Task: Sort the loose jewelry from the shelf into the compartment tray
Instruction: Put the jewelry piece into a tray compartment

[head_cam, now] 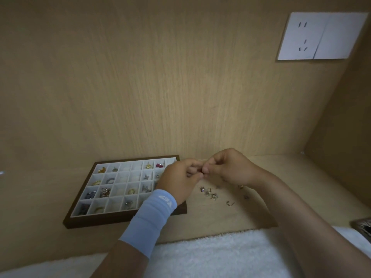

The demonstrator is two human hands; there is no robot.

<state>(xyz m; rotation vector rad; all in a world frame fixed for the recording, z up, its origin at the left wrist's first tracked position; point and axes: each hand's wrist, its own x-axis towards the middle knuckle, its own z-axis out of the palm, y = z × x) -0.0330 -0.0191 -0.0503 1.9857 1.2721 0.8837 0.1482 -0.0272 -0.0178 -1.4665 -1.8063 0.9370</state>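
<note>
A dark wooden compartment tray [96,220] with white cells lies on the wooden shelf at the left; many cells hold jewelry, such as a gold ring [131,191] and a red piece [159,165]. My left hand [178,183], with a light blue wrist sleeve, hovers over the tray's right edge. My right hand [230,167] meets it fingertip to fingertip. Both pinch one small reddish jewelry piece [200,173], mostly hidden by the fingers. Several loose jewelry pieces [209,192] lie on the shelf below my hands.
The shelf's back wall carries a white wall socket [321,36] at the upper right. A side wall closes the right. A white fluffy towel [210,255] covers the near edge. A dark patterned object [363,225] pokes in at the far right.
</note>
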